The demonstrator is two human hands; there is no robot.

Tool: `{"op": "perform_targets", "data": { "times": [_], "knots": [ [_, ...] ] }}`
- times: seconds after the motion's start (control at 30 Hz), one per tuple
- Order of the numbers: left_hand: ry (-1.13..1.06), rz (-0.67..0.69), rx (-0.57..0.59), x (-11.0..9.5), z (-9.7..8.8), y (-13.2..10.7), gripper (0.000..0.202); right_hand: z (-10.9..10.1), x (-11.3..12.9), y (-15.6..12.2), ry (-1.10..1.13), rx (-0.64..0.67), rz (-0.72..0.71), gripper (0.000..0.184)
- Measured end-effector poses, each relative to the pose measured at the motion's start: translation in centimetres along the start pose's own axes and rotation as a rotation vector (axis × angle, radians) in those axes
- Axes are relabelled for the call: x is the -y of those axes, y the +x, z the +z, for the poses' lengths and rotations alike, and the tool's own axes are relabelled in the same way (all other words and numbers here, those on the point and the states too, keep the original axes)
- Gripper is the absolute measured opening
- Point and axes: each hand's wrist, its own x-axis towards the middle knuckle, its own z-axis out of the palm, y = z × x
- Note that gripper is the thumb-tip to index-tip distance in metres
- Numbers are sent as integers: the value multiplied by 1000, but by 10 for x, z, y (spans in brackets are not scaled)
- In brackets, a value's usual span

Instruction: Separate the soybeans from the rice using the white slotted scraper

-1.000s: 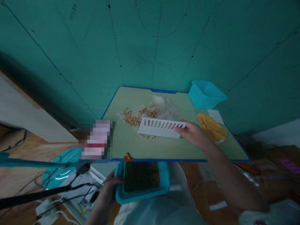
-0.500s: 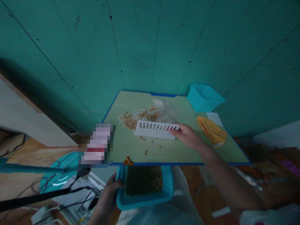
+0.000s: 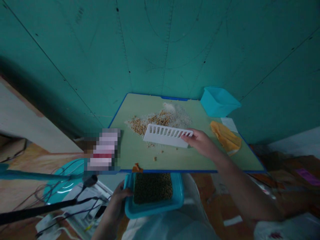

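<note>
Shifted slightly left since a second ago, the white slotted scraper (image 3: 163,138) borders the bean heap (image 3: 160,119) on the table (image 3: 200,161); I see the right hand (image 3: 199,141) clamped on its right end. Loose beans (image 3: 155,159) now lie nearer the front edge. Below that edge, the left hand (image 3: 118,200) grips the left rim of the blue tub (image 3: 178,191).

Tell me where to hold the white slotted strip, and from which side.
Pinch the right end of the white slotted strip, coming from the right, as the right hand does. It likely suits: the strip is long, its slotted upper edge looks thin, and its left end lies nearer the beans.
</note>
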Motion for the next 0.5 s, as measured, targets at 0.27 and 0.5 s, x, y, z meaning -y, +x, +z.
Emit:
{"op": "perform_targets", "data": {
  "times": [0.27, 0.5],
  "knots": [
    [20, 20, -30, -1, -3, -2, 28, 0, 3, -10, 73, 38, 59, 24],
    [12, 2, 11, -1, 2, -2, 31, 2, 1, -14, 70, 70, 85, 25]
  ]
}}
